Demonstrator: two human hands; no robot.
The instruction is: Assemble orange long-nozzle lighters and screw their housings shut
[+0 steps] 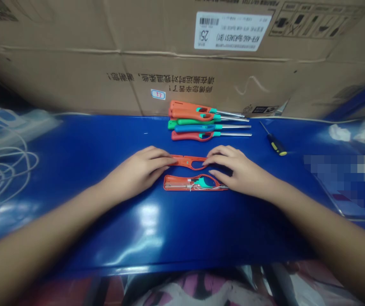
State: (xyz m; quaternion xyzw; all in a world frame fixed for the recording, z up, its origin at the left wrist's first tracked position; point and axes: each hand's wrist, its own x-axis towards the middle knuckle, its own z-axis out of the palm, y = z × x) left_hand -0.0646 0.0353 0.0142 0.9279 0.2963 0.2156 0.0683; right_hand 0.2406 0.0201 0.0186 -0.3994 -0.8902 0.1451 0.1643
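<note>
An orange shell half (pixel 187 162) with an oval opening lies across the middle, its ends between my two hands. My left hand (pixel 149 166) pinches its left end. At the right end, my right hand (pixel 233 166) has its fingers on the shell, with the thumb lower and apart from it. Just below, an open lighter body (pixel 176 182) shows a metal tube, thin wires and a green and dark blue trigger piece (pixel 204 182). My right thumb is close to the right part of this body, and its tip end is partly hidden by that hand.
Several assembled lighters (pixel 189 128) in orange, green, blue and red lie behind my hands, against a cardboard box (pixel 83 80). A screwdriver (pixel 276 144) lies at right. White cables (pixel 4 170) are at far left on the blue table (pixel 112 238).
</note>
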